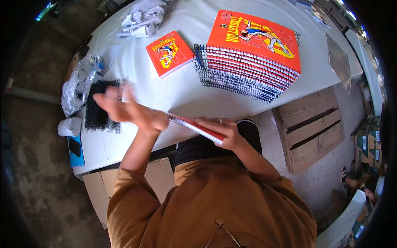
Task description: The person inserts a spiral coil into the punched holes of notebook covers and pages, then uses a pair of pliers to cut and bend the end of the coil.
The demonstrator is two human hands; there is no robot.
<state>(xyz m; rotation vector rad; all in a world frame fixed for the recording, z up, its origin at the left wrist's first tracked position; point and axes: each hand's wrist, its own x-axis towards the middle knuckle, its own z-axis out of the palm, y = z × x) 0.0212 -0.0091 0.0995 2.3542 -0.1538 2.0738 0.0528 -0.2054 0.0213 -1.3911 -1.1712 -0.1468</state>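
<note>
My right hand (228, 133) grips a red-covered spiral notebook (199, 128) at its near end, fingers over the cover. The notebook is tilted nearly edge-on, with white page edges showing and a dark wire coil toward its far left end. My left hand (136, 113) is raised with its fingers spread and smeared by motion; the heel of its palm is by the coil. Beyond those fingers lies a bundle of black wire binding coils (99, 109) on the table. Farther off rests an orange-red block of sheets (169, 53) with a volleyball player printed on it; no coil shows on it.
A tall stack of coil-bound orange-red notebooks (256, 39) stands at the far right of the white-covered table (165, 97). Plastic bags (80, 84) and crumpled wrapping (142, 18) lie left. A phone (75, 146) sits front left. A wooden pallet (310, 130) is right, below table height.
</note>
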